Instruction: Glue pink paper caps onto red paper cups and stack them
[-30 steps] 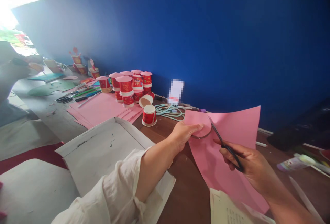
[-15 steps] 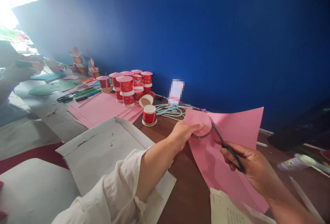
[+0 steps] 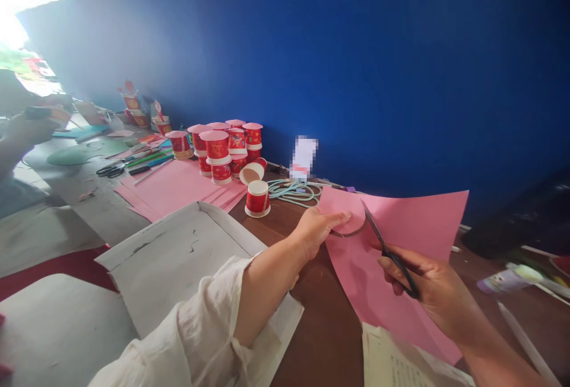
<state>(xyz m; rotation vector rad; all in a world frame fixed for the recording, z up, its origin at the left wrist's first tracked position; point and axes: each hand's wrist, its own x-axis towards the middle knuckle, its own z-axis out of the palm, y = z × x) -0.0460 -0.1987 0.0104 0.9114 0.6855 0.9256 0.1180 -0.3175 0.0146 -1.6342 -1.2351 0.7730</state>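
Observation:
My left hand pinches the left corner of a pink paper sheet held up over the brown table. A curved cut runs through the sheet just right of my thumb. My right hand grips black scissors, whose blades point up into that cut. Both hands are closed on what they hold.
Red paper cups with pink lids stand stacked at the back left, one single cup nearer. Pink sheets, a white cardboard tray, a coiled cable, pens and another pair of scissors lie about. Another person's hand works far left.
The sheet's right edge has swung out to the right and slightly down. The scissors and both hands have stayed almost in place at the cut.

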